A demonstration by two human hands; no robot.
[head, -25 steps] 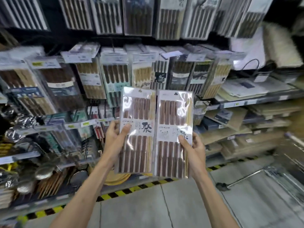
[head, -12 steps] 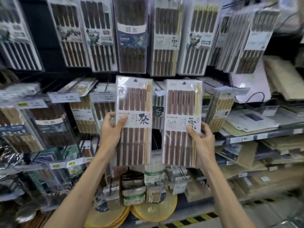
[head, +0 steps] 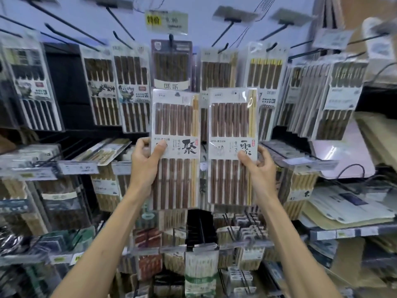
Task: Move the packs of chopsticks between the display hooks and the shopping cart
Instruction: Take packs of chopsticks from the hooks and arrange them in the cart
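Left hand (head: pixel 145 161) and right hand (head: pixel 260 167) each grip an upright chopstick pack (left pack (head: pixel 175 125), right pack (head: pixel 231 125)).

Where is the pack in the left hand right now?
In the head view, the left pack stands upright just left of centre, gripped by the left hand, beside the matching pack in the right hand and below the purple hanging pack.

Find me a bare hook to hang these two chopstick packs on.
Bare prongs stick out upper left, above the dark gap beside the panda packs. Behind the left pack and right pack it is crowded.
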